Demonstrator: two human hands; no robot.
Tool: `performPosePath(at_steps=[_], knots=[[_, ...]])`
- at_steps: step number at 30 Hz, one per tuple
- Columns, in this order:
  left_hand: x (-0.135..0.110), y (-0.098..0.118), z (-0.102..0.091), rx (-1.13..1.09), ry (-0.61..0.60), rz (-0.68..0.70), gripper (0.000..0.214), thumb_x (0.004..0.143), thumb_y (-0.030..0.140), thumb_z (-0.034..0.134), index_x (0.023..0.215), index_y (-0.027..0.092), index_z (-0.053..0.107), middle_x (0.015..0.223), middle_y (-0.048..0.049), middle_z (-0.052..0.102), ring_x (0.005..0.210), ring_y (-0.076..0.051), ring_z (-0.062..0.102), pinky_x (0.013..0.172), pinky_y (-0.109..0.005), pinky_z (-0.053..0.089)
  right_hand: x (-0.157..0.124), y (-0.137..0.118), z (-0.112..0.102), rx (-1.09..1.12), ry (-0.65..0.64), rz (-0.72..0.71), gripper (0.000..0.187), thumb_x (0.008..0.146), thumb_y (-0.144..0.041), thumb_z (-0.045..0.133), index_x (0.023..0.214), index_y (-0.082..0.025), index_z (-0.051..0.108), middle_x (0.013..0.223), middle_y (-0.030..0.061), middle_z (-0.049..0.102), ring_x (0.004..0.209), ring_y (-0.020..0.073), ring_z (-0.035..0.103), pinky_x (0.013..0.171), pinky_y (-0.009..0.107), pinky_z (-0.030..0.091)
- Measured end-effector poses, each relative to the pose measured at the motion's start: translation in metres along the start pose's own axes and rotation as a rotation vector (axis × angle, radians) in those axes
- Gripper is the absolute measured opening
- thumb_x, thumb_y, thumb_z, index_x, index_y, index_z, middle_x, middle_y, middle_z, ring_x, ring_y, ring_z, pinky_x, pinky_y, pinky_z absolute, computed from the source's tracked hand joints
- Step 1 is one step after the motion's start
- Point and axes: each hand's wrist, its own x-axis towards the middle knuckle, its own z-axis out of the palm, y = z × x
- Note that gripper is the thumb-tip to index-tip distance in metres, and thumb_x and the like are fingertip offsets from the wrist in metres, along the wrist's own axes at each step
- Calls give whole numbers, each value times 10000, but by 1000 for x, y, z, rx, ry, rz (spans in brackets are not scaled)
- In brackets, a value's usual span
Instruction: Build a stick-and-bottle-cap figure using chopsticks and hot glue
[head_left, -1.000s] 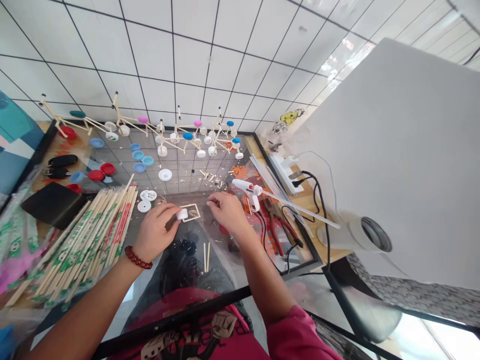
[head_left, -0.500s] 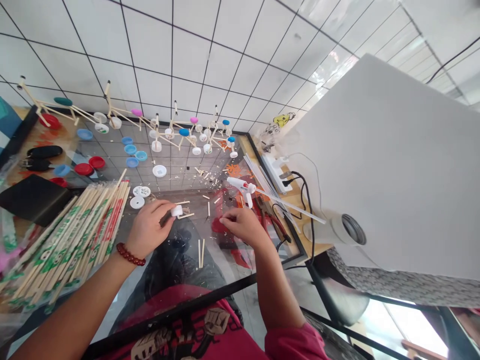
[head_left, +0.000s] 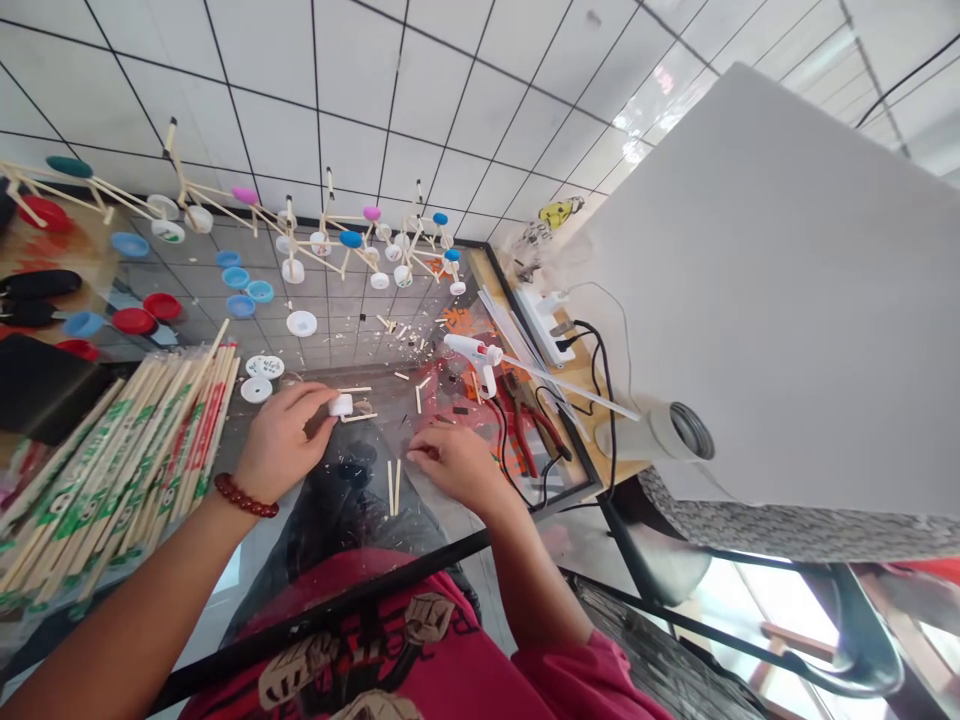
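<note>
Before the white-tiled wall, on the glossy surface beyond both grips, several stick models with bottle-cap wheels stand assembled, while the left hand has its grip narrowed on a white bottle cap at the short wooden sticks, a piece that looks unfinished. Two loose sticks lie unattached between the grips, nearer the body; the right hand is narrow, its contents impossible to tell, with a glue gun beyond. Left of the left grip, printed plastic sleeves contain wooden chopsticks.
</note>
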Motion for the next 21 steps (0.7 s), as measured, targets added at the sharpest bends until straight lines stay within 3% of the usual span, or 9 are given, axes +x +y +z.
performPosePath(at_steps=[6, 10, 13, 17, 21], knots=[[0, -1, 0, -1, 18, 30, 237, 984, 261, 613, 1138, 164, 766, 1135, -130, 796, 1071, -304, 764, 951, -440, 613, 31, -9, -2, -40, 125, 33, 181, 1014, -178, 652, 1076, -212, 818, 1101, 101, 806, 1010, 238, 734, 831, 304, 495], [1, 5, -2, -52, 83, 14, 195, 971, 256, 651, 1122, 193, 757, 1123, -101, 791, 1040, -263, 771, 958, -401, 627, 43, -4, -6, 13, 264, 134, 99, 976, -197, 698, 975, -192, 797, 1035, 113, 778, 963, 253, 714, 821, 336, 501], [3, 11, -5, -115, 181, 12, 168, 962, 231, 691, 1118, 211, 747, 1135, -80, 781, 1041, -231, 773, 967, -368, 635, 47, -2, 5, 358, 297, 67, 86, 937, -274, 753, 971, -200, 781, 915, 59, 756, 848, 206, 684, 803, 328, 510], [4, 19, -8, -213, 235, 2, 178, 942, 201, 725, 1119, 220, 735, 1175, -75, 767, 1067, -218, 770, 903, -327, 660, 55, -13, 29, 889, 175, -33, 430, 813, -430, 855, 1170, -218, 744, 916, 16, 743, 768, 164, 639, 746, 306, 515], [2, 23, -7, -314, 189, -76, 209, 890, 218, 760, 1095, 230, 724, 1208, -86, 767, 1133, -250, 757, 940, -371, 666, 62, -24, 37, 1052, 170, -65, 363, 857, -543, 787, 1012, -219, 738, 779, -8, 675, 689, 148, 566, 686, 294, 463]])
